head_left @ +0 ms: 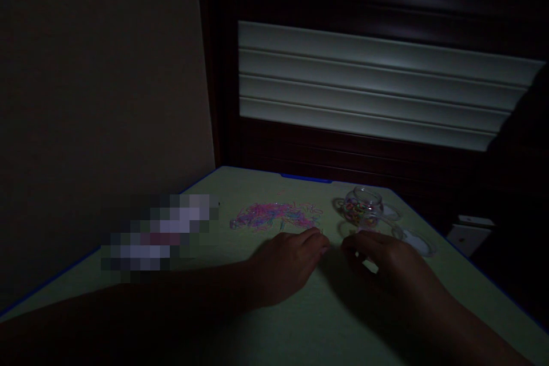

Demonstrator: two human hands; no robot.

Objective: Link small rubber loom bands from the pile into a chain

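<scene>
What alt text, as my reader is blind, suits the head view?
Two bare hands at a dimly lit table, near a pile of thin multicoloured strands. A clear jar holding colourful pieces stands beyond the right hand.

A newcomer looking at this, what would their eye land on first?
Probably the pale slatted panel, bright against the dark behind the table. Next come the tangled pink and bluish strands beyond the left hand, and the clear jar of colourful bits beyond the right hand.
</scene>
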